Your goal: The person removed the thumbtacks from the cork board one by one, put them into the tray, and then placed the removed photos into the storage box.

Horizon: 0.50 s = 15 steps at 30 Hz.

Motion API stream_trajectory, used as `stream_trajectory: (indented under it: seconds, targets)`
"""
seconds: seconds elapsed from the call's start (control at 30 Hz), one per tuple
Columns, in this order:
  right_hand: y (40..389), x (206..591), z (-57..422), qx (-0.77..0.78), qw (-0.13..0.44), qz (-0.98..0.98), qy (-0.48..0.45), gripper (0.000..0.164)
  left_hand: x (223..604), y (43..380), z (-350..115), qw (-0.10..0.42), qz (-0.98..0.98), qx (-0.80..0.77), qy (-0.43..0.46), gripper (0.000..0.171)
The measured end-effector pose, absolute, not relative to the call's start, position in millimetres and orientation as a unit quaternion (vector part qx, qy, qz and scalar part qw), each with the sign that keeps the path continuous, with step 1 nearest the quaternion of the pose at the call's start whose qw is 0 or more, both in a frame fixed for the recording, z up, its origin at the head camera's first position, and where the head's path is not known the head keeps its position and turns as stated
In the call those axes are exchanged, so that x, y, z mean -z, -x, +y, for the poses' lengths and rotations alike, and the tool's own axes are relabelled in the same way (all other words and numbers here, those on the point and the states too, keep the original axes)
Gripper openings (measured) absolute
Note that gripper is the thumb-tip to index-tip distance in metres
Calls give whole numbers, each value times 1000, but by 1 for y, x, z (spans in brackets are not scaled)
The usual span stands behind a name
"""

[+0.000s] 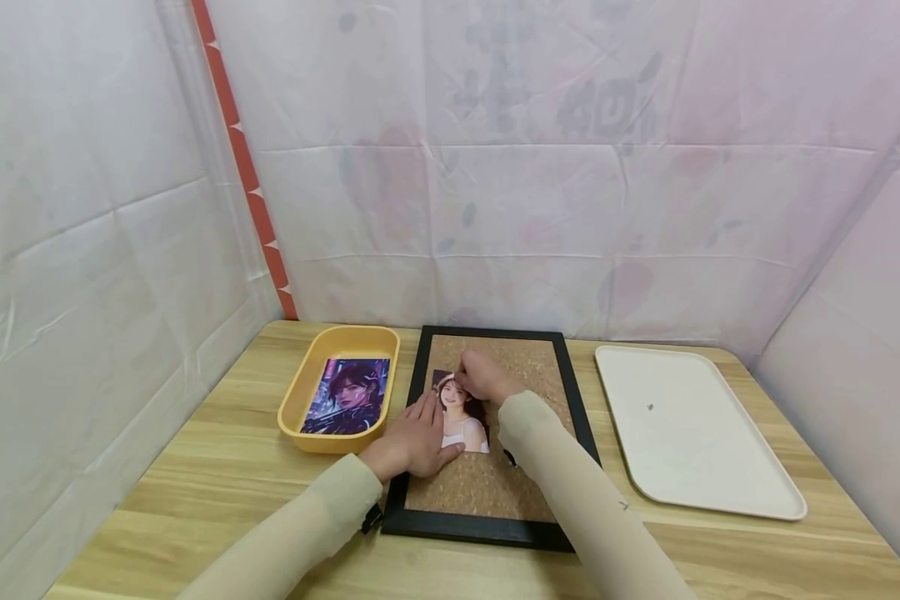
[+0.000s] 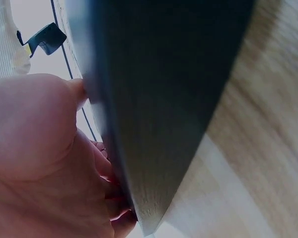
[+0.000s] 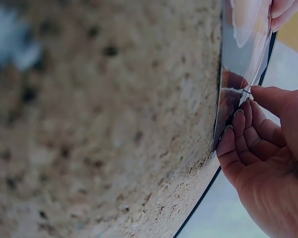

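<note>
A photo print of a person in a white top (image 1: 467, 433) lies on the left part of a cork board (image 1: 450, 492) with a black frame (image 1: 487, 530). My left hand (image 1: 417, 437) rests flat over the photo's left edge, thumb spread near its lower edge. In the left wrist view, this palm lies by the frame's dark side. At the photo's top, my right hand (image 1: 487, 375) has its fingers curled. Seen from the right wrist, its thumb and finger pinch a small clear pin (image 3: 245, 94) against the photo. The pin's tip is hidden.
Left of the board stands a yellow tray (image 1: 291, 417) holding a purple-blue illustrated print (image 1: 348, 396). To the right lies a white tray (image 1: 697, 442) with a small dark speck (image 1: 650, 407) on it. Fabric walls enclose the wooden table (image 1: 195, 492) at the back and sides.
</note>
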State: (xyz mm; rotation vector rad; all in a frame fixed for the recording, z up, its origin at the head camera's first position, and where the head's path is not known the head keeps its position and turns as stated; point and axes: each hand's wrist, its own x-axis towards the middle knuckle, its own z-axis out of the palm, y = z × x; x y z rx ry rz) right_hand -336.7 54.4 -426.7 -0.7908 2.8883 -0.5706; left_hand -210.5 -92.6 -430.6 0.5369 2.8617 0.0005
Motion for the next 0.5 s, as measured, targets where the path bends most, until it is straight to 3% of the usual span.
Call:
stream_trajectory:
  seconds: [0.5]
  targets:
    - [339, 429, 53, 164, 34, 951, 261, 28, 428, 211, -92, 123, 976, -2, -180, 84]
